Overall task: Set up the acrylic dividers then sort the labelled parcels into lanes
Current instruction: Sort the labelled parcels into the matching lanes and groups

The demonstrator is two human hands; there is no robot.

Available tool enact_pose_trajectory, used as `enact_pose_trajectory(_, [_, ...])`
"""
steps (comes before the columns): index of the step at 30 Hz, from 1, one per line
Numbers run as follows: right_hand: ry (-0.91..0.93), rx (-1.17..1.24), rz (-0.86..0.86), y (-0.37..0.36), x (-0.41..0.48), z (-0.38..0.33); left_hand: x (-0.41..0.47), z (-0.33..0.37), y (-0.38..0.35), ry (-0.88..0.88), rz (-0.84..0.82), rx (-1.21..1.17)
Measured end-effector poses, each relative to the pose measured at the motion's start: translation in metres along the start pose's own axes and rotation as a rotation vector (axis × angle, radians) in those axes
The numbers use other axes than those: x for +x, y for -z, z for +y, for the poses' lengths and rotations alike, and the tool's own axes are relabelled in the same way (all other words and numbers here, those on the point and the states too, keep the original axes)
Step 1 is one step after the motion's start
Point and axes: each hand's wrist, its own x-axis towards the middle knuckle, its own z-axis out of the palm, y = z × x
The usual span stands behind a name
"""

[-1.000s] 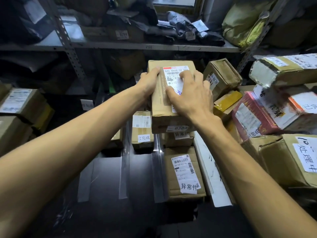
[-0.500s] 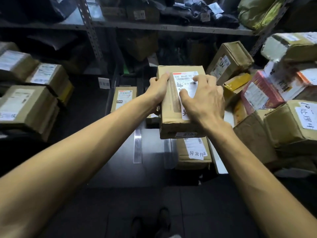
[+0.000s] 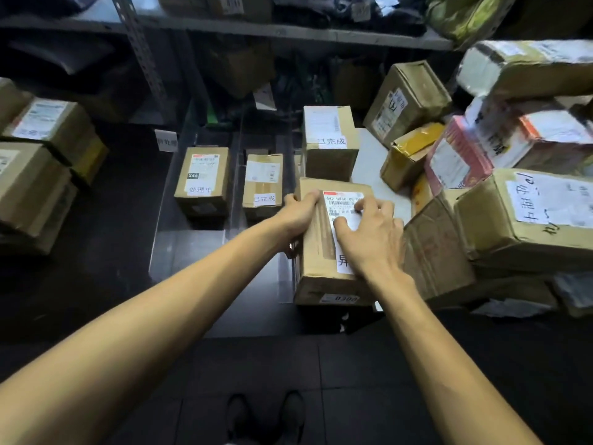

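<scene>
Brown cardboard fills the near middle: both hands hold 1 parcel, the left hand wrapped around its left edge and the right hand spread flat over its white label, fingers curled onto the top. Compared with 1 second ago, this parcel has come down from chest height in front of the shelf and now sits low at the near end of the rightmost lane, apparently resting on the grey tray or on something hidden beneath it; I cannot tell which. Its handwritten tag is mostly covered by the right hand. That drop suggests the placing step is nearly done and only the release remains. Just beyond it in the same lane stands a taller box with a handwritten tag. To the left, past a clear divider, a smaller box sits in the middle lane, and past another divider a third box sits in the left lane. So the dividers look set up and sorting is under way. Off to the right, a loose heap of parcels is not yet sorted, and further back the metal shelf carries dark bags.
</scene>
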Motion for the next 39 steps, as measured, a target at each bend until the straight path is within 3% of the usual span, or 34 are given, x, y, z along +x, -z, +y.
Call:
enact_pose_trajectory(8, [-0.005, -0.008, -0.096, -0.032, 0.020, 0.025, 0.039, -0.019, -0.019, -0.009, 0.045, 0.059])
enact_pose_trajectory(22, [0.051, 0.153, -0.085, -0.037, 0.044, 0.043, 0.046, -0.020, -0.024, -0.023, 0.119, -0.001])
enact_pose_trajectory(27, [0.125, 0.116, -0.114, -0.009, 0.055, 0.027, 0.032, 0.011, -0.026, -0.176, 0.205, 0.149])
enact_pose_trajectory(32, [0.202, 0.163, -0.047, 0.023, 0.080, -0.006, 0.016, 0.064, -0.012, -0.362, 0.243, 0.197])
enact_pose_trajectory(39, [0.235, 0.147, 0.038, 0.027, 0.136, -0.053, 0.036, 0.120, 0.030, -0.493, 0.258, 0.295])
